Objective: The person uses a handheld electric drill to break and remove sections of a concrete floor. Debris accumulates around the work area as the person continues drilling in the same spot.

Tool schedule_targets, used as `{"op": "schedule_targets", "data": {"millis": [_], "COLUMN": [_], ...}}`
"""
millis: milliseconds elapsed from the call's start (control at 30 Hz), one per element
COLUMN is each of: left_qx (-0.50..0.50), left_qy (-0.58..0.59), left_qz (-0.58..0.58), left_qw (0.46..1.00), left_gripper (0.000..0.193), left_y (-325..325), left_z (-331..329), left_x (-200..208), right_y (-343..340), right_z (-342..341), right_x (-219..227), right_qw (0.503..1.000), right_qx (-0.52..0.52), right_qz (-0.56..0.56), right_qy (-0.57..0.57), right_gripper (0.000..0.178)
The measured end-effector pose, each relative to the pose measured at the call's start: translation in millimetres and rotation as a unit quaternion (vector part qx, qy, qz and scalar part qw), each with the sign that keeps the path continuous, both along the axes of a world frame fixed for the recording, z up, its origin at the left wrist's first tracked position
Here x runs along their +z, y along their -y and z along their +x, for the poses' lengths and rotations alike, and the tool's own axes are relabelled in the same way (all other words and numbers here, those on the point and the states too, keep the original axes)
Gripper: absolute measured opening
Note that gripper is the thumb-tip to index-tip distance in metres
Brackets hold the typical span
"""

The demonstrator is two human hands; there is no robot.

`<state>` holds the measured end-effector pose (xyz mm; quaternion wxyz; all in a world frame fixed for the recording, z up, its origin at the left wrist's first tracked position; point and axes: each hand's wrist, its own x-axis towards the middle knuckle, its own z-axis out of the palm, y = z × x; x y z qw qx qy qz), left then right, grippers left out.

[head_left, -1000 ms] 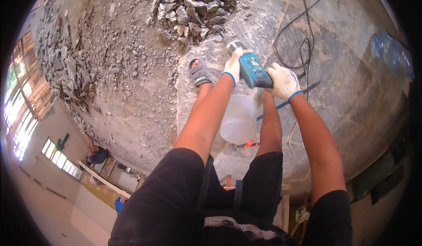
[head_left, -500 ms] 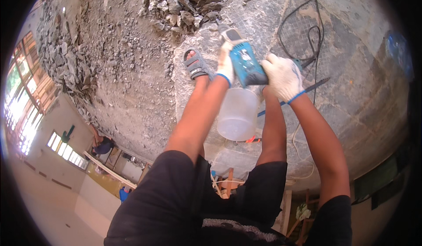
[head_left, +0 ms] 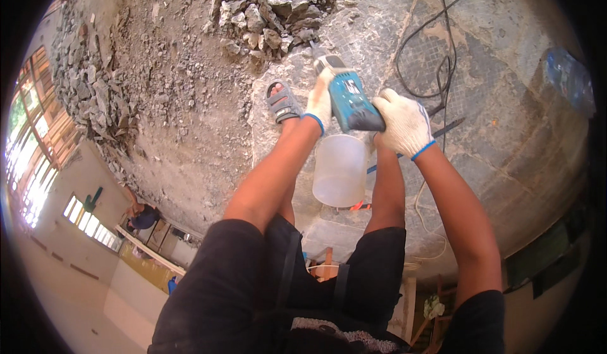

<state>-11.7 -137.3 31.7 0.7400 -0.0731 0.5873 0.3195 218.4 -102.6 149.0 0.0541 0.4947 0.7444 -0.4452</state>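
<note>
A teal and grey demolition hammer (head_left: 348, 98) is held between my two gloved hands, tilted with its bit pointing up and left. My left hand (head_left: 321, 98), in a white knit glove with a blue cuff, wraps round the tool's front part. At its rear end my right hand (head_left: 401, 120), gloved alike, is closed on the handle, which the glove mostly hides. The bit's tip reaches the broken edge of the floor slab (head_left: 379, 50), beside a heap of grey rubble (head_left: 272, 12).
A translucent white bucket (head_left: 340, 170) stands between my legs, near my sandalled foot (head_left: 282, 103). A dark cable (head_left: 404, 82) loops across the slab at the right. Loose gravel (head_left: 183, 114) covers the left side. A clear blue plastic bag (head_left: 569, 79) lies far right. Another person (head_left: 142, 215) is at the lower left.
The hammer and both hands have shifted slightly down and left in view. Much of the scene has shifted too, as the view turned a little. My grip looks the same.
</note>
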Motion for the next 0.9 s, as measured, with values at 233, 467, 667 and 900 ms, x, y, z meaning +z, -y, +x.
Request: {"op": "schedule_targets", "data": {"millis": [233,467,667,900], "left_qx": [0.048,0.039,0.007,0.005], "left_qy": [-0.018,0.003,-0.038,-0.066], "left_qz": [0.004,0.016,-0.011,0.042], "left_qw": [0.999,0.999,0.999,0.997], "left_gripper": [0.066,0.067,0.065,0.059], "left_y": [19,15,2,11], "left_z": [16,-15,-10,-15], "left_x": [-42,-21,0,43], "right_y": [17,26,15,16], "right_z": [8,-10,-5,4], "right_x": [-34,-31,-6,8], "right_qw": [0.999,0.999,0.999,0.996], "right_qx": [-0.022,-0.011,-0.027,-0.019], "right_qz": [-0.003,0.029,0.032,0.024], "right_qy": [0.035,-0.013,-0.032,-0.08], "right_gripper": [0.046,0.038,0.044,0.037]}}
